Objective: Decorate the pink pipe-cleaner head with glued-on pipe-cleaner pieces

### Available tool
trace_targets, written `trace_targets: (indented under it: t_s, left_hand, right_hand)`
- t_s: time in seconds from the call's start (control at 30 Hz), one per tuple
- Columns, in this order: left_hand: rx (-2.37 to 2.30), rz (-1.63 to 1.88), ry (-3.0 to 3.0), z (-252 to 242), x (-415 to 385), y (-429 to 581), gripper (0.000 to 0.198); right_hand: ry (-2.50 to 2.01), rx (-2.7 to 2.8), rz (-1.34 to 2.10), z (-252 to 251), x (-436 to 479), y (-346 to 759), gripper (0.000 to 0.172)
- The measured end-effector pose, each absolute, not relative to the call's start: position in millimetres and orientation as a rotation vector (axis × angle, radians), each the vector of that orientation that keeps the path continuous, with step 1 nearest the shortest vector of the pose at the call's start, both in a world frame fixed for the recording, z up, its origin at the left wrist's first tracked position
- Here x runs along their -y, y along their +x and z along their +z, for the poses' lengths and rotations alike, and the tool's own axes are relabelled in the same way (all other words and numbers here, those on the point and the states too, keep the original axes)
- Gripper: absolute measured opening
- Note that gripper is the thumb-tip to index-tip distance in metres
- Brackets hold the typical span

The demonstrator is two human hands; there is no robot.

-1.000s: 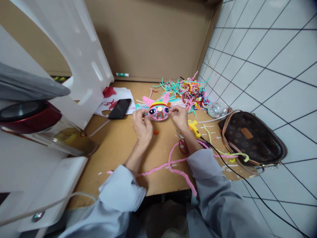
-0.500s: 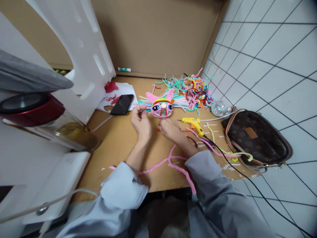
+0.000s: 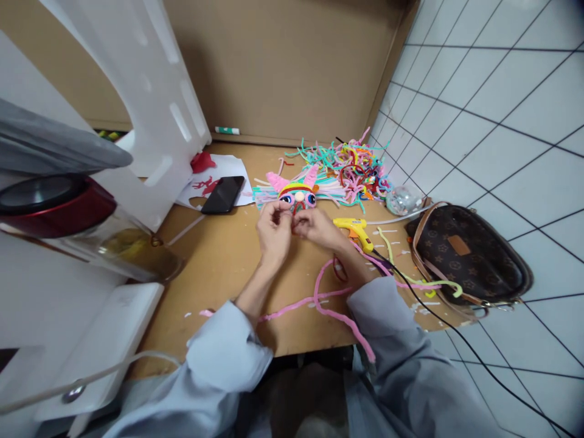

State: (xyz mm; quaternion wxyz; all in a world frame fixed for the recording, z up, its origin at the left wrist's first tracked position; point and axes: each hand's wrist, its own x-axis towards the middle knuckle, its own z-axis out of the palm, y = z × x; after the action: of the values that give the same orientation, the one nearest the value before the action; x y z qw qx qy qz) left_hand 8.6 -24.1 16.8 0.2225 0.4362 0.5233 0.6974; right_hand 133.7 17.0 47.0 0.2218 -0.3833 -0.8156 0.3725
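Note:
A pink pipe-cleaner animal head point(image 3: 298, 193) with big eyes, pointed ears and a striped band lies on the wooden table point(image 3: 219, 261). My left hand point(image 3: 274, 231) and my right hand point(image 3: 314, 228) meet fingertip to fingertip just in front of it. Both are closed in a pinch around something too small to make out. A yellow glue gun point(image 3: 353, 228) lies right beside my right hand. Red-handled scissors point(image 3: 337, 267) show partly under my right wrist. A long pink pipe cleaner point(image 3: 319, 301) curls across the table between my forearms.
A heap of coloured pipe cleaners point(image 3: 351, 167) fills the far right corner by a clear ball point(image 3: 401, 199). A brown handbag point(image 3: 465, 255) sits at the right edge, a black phone point(image 3: 222, 194) on paper at left. A red-lidded jar point(image 3: 55, 210) and white panels stand left.
Both hands left the sides of the animal head. The right hand dropped to a small orange bit on the table, then both hands came together in a pinch in front of the head.

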Motion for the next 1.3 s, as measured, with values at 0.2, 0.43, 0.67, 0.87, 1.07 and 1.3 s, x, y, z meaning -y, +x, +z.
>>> trace_targets:
  t_s: [0.2, 0.43, 0.67, 0.87, 1.07, 1.3]
  left_hand:
    - [-1.222, 1.667, 1.137, 16.6, 26.6, 18.2, 0.015]
    - [-1.125, 1.489, 1.211, 15.8, 32.1, 25.2, 0.03]
    - [-1.16, 1.524, 1.233, 14.0, 33.8, 27.9, 0.029]
    - [-1.148, 1.515, 1.222, 16.7, 37.9, 32.7, 0.028]
    - [-1.192, 1.583, 1.121, 14.6, 34.9, 30.3, 0.034]
    - [-1.143, 1.678, 0.95, 16.6, 32.4, 29.9, 0.047]
  right_hand:
    - [-0.866, 1.595, 1.383, 58.6, -12.5, 173.9, 0.029]
    - [-0.948, 1.426, 1.434, 49.3, -5.5, 184.5, 0.047]
    - [-0.924, 1.439, 1.432, 47.5, -8.7, 188.1, 0.049]
    - [-0.915, 1.484, 1.413, 45.1, -5.9, 183.7, 0.049]
    - [-1.305, 1.547, 0.681, 54.6, -12.7, 214.3, 0.026]
    - [-2.202, 1.822, 0.141, 54.8, -10.8, 221.3, 0.036]
